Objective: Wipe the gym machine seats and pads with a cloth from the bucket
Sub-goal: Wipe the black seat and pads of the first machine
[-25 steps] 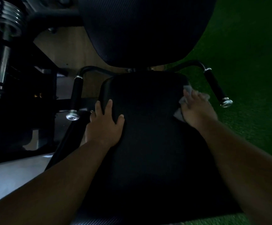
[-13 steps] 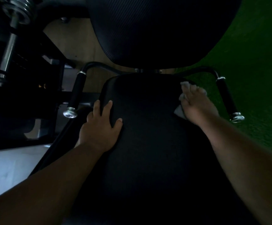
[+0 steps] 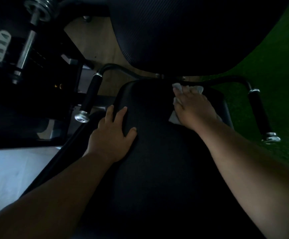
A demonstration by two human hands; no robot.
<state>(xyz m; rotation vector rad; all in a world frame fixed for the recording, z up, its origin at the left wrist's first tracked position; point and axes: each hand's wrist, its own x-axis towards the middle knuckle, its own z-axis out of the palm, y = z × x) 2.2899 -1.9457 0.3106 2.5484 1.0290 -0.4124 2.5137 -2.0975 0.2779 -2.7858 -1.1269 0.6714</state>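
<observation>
Dim light; black padded seat [image 3: 157, 161] filled the lower middle of the view, a second black pad [image 3: 183, 35] standing above its far end. Right hand [image 3: 194, 109] lay flat, palm down, on the far right part of the seat, fingers spread and pressing a pale cloth [image 3: 174, 118] against the padding; cloth showed past the fingertips near the seat's far edge and again beside the wrist; not balled up or pinched, simply pinned under the palm. Left hand [image 3: 111, 135] rested open on the seat's left edge, fingers extended, thumb set apart toward the middle; it grasped nothing. Left handle [image 3: 92, 95], black grip with a metal end cap, sat just beside the left hand but apart from it; right handle [image 3: 259, 111] lay off the seat's right side over green turf [image 3: 269, 57]. Metal rod with weight plates [image 3: 29, 31] at upper left, blurred; pale floor [image 3: 10, 178] at lower left. Bucket not seen.
</observation>
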